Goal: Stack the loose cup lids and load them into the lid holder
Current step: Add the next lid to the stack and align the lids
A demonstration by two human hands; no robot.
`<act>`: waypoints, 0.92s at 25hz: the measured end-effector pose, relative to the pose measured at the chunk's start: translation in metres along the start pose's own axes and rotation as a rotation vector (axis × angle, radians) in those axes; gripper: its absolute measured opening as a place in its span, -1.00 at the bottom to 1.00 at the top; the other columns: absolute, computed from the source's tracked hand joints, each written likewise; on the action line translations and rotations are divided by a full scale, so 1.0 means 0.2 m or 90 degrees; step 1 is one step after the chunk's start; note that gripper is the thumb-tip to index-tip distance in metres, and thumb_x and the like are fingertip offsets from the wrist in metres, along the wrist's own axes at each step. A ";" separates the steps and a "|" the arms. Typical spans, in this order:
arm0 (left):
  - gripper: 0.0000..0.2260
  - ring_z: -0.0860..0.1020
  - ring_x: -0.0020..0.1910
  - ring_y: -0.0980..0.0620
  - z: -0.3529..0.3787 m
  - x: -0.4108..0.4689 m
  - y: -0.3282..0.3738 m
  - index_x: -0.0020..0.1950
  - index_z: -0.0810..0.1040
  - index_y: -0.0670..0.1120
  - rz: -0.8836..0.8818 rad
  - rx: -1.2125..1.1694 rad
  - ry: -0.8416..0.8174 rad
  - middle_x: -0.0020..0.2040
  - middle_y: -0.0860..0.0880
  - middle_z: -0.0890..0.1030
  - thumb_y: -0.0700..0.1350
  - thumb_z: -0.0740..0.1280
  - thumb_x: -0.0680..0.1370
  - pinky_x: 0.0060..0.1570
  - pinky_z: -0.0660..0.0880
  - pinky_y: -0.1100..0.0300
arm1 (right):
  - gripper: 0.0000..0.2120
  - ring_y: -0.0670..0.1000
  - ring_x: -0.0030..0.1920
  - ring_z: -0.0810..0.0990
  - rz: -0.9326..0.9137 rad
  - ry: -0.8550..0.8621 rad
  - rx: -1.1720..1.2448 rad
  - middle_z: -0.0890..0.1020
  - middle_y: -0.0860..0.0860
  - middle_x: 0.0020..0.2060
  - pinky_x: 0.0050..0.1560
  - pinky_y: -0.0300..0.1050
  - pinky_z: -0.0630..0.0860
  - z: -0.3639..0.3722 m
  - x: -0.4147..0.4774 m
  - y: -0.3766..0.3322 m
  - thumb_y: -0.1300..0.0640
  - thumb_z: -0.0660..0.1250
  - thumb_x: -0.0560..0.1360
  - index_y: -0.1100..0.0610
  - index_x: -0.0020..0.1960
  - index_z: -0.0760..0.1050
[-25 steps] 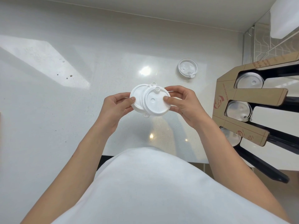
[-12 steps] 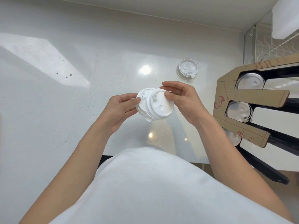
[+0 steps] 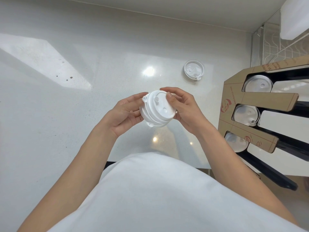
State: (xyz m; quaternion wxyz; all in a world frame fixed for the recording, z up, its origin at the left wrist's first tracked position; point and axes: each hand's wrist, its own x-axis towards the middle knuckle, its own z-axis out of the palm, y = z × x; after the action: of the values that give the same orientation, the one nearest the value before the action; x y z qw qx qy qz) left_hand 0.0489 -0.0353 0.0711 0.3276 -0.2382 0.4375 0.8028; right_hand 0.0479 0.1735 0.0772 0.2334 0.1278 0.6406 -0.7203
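A small stack of white cup lids is held between both hands above the white counter. My left hand cups its left and lower side. My right hand grips its right edge, with the thumb on the top lid. One loose white lid lies upside down on the counter further back and to the right. The cardboard lid holder stands at the right, with lids showing in three slots: the upper slot, the middle slot and the lower slot.
The holder's black rails stretch out to the right and down past the counter's front edge. A wall runs along the back of the counter. A wire rack and a white object sit at the top right. My white shirt fills the lower part of the view.
The two lids, offset and apart a second ago, have come together into one nested stack. Both hands have closed in around it and turned it slightly.
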 end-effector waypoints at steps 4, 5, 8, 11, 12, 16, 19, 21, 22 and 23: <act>-0.76 0.63 -0.16 0.03 0.02 0.00 0.01 0.19 0.61 -0.06 0.006 -0.003 0.023 -0.06 -0.05 0.68 -0.27 0.37 0.55 -0.06 0.60 0.21 | -0.84 -0.07 -0.14 0.59 -0.022 -0.001 -0.052 0.61 0.05 0.00 -0.20 -0.12 0.58 -0.03 0.01 -0.01 0.16 0.29 0.63 0.06 0.19 0.55; -0.80 0.62 -0.17 0.03 0.03 0.00 0.02 0.17 0.62 -0.07 0.006 0.006 0.028 -0.07 -0.04 0.67 -0.24 0.36 0.57 -0.07 0.59 0.22 | -0.87 -0.08 -0.16 0.60 -0.020 0.011 -0.060 0.63 0.02 -0.04 -0.20 -0.11 0.59 -0.04 0.02 -0.02 0.17 0.31 0.62 0.06 0.15 0.55; -0.81 0.60 -0.16 0.03 0.06 -0.01 0.02 0.10 0.65 -0.05 0.002 0.046 0.037 -0.11 -0.02 0.66 -0.02 0.41 0.53 -0.05 0.56 0.17 | -0.94 -0.09 -0.20 0.62 -0.029 0.020 -0.080 0.65 -0.01 -0.09 -0.22 -0.10 0.59 -0.04 0.02 -0.03 0.17 0.35 0.59 0.05 0.05 0.56; -0.66 0.61 -0.14 0.02 0.08 -0.01 0.02 0.10 0.62 -0.03 0.012 0.096 0.042 -0.15 0.03 0.66 0.07 0.48 0.39 -0.03 0.55 0.12 | -0.93 -0.05 -0.15 0.63 -0.041 0.025 -0.087 0.66 -0.01 -0.10 -0.16 -0.04 0.56 -0.03 0.02 -0.03 0.15 0.38 0.57 0.03 0.03 0.62; -0.64 0.61 -0.13 0.02 0.08 -0.01 0.02 0.12 0.61 -0.04 0.016 0.108 0.043 -0.15 0.04 0.67 0.03 0.50 0.37 -0.04 0.56 0.12 | -0.92 -0.03 -0.13 0.63 -0.042 0.033 -0.086 0.66 0.00 -0.09 -0.14 -0.02 0.55 -0.03 0.02 -0.02 0.13 0.40 0.56 0.02 0.03 0.63; -0.61 0.64 -0.13 0.03 0.08 0.00 0.02 0.18 0.59 -0.04 0.015 0.091 0.033 -0.08 0.00 0.69 -0.11 0.51 0.37 -0.11 0.60 0.17 | -0.90 0.03 -0.07 0.61 -0.041 0.101 -0.034 0.67 0.05 -0.10 -0.05 -0.02 0.51 -0.01 0.04 -0.01 0.02 0.44 0.50 -0.01 0.00 0.65; -0.68 0.64 -0.14 0.04 0.07 -0.01 0.03 0.21 0.57 -0.04 0.016 0.056 0.026 -0.05 -0.03 0.68 -0.21 0.46 0.47 -0.15 0.61 0.18 | -0.86 0.05 -0.12 0.60 -0.017 0.113 0.035 0.66 0.05 -0.15 -0.03 0.04 0.48 -0.01 0.03 -0.01 0.05 0.42 0.52 0.06 0.05 0.61; -0.68 0.64 -0.15 0.03 0.06 -0.01 0.03 0.21 0.57 -0.04 0.022 0.040 0.022 -0.05 -0.03 0.68 -0.25 0.44 0.48 -0.15 0.61 0.19 | -0.84 0.05 -0.11 0.61 0.000 0.093 0.095 0.66 0.06 -0.10 -0.03 0.01 0.50 -0.01 0.02 -0.01 0.15 0.38 0.57 0.15 0.13 0.56; -0.65 0.65 -0.15 0.02 0.06 -0.01 0.03 0.21 0.57 -0.04 0.025 0.032 0.019 -0.04 -0.04 0.68 -0.25 0.44 0.46 -0.15 0.61 0.18 | -0.81 0.06 -0.09 0.61 0.010 0.073 0.118 0.66 0.07 -0.06 -0.02 0.01 0.52 -0.01 0.00 -0.01 0.18 0.37 0.57 0.17 0.18 0.54; -0.62 0.65 -0.14 0.00 0.06 0.00 0.03 0.21 0.57 -0.03 0.028 0.026 0.017 -0.03 -0.04 0.68 -0.26 0.45 0.42 -0.14 0.62 0.17 | -0.78 0.07 -0.05 0.62 0.021 0.048 0.129 0.65 0.07 -0.02 0.00 0.02 0.54 -0.01 -0.01 -0.01 0.21 0.37 0.57 0.17 0.21 0.53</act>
State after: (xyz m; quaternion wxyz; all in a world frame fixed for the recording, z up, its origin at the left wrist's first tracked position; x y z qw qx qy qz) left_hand 0.0437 -0.0276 0.0813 0.3083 -0.2327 0.4633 0.7976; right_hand 0.0472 0.1763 0.0800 0.2067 0.1884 0.5704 -0.7723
